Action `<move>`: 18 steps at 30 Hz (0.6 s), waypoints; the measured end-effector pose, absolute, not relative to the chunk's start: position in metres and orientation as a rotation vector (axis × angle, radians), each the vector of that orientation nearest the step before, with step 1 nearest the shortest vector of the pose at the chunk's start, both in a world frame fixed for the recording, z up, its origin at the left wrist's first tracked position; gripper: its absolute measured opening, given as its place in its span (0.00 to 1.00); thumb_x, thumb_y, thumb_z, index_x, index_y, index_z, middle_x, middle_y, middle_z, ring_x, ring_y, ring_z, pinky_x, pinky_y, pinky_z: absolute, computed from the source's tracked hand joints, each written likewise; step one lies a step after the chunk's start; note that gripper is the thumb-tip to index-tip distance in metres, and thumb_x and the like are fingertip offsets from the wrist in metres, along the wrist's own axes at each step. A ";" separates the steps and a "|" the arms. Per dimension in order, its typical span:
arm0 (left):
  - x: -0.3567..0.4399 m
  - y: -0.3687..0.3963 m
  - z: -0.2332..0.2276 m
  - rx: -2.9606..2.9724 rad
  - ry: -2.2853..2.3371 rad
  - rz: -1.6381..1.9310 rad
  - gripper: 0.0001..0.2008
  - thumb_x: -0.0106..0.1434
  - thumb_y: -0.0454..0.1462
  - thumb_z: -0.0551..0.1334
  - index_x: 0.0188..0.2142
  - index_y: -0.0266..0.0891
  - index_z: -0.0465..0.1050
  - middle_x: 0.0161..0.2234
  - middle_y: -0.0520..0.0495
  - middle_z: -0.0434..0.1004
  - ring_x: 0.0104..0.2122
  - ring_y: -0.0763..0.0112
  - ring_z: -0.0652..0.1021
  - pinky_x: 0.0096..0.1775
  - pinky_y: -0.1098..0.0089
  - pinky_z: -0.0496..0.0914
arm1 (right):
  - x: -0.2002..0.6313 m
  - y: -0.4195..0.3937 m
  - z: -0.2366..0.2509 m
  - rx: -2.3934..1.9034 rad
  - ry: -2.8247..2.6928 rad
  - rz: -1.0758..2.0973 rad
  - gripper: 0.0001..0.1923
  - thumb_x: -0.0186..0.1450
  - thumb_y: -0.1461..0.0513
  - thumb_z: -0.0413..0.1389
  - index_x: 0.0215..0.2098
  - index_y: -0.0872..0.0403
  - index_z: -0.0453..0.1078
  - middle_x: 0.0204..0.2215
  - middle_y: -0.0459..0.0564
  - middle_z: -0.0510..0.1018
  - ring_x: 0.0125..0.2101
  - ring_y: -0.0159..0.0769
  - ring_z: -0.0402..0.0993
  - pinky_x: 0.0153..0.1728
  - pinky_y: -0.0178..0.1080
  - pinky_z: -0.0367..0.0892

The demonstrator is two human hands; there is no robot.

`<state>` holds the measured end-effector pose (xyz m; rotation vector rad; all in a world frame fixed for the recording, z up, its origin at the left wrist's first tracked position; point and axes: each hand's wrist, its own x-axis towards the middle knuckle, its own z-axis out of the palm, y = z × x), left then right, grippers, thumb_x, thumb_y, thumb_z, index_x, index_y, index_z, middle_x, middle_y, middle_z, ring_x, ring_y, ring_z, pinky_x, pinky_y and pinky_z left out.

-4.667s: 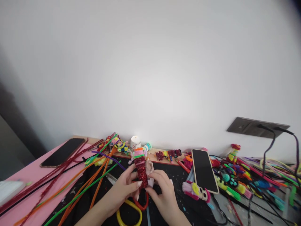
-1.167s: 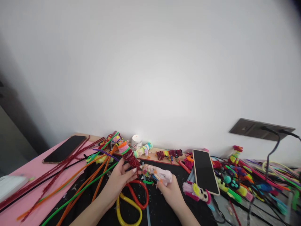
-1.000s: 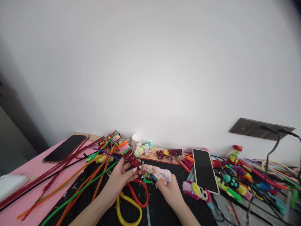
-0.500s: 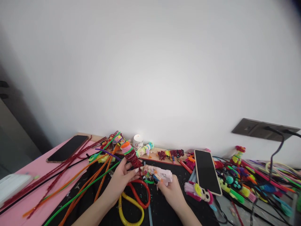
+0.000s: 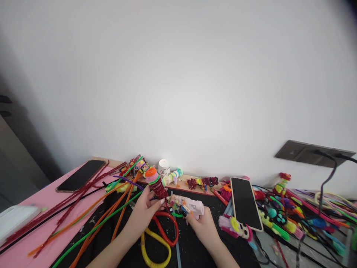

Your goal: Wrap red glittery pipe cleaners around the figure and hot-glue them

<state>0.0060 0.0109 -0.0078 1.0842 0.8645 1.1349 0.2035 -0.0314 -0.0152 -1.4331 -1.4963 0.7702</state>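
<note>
While left hand (image 5: 142, 216) fingers clamp the red pipe-cleaner figure (image 5: 156, 185), right hand (image 5: 205, 227) grips pink glue gun (image 5: 187, 205), nozzle pointing nine o'clock at it.

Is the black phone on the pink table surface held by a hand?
No, the black phone lies alone on the pink table surface.

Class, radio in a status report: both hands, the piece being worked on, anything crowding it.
Left hand grips dark red glittery pipe-cleaner coil figure. Right hand grips pale pink glue gun, nozzle at figure's base. Red and yellow loops lie beneath.
</note>
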 end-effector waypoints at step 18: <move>0.007 0.011 -0.007 1.093 0.858 1.148 0.30 0.55 0.38 0.64 0.56 0.40 0.55 0.49 0.38 0.74 0.39 0.60 0.80 0.36 0.66 0.73 | 0.201 -0.031 -0.007 -1.366 -1.555 0.776 0.10 0.54 0.67 0.53 0.30 0.57 0.76 0.25 0.47 0.78 0.25 0.36 0.71 0.29 0.33 0.66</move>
